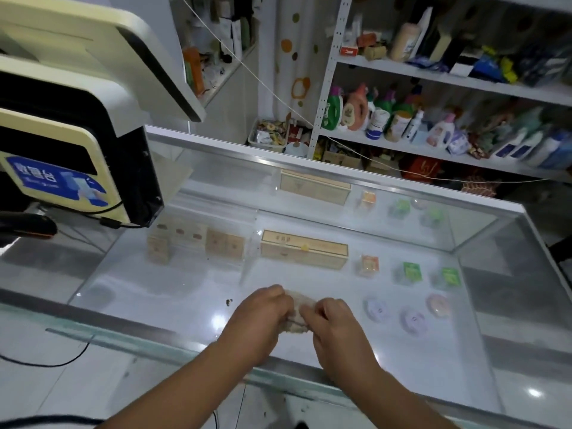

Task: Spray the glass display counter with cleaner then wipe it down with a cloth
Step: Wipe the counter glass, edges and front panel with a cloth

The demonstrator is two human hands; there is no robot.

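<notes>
The cloth [298, 311] is gripped over the glass counter [185, 292] by the left hand [263, 317] and right hand [332, 326]; fingers are curled around it.

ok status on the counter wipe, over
Both grip the cloth: left hand, right hand. Cloth bunched on glass counter. Dark speck on glass, left of hands.

Both bare forearms reach forward from the lower edge, converging. The left hand [263, 315] and right hand [332, 325] sit knuckles-up, almost touching (fingers curled in), each gripping the cloth [298, 309] bunched between them.
</notes>
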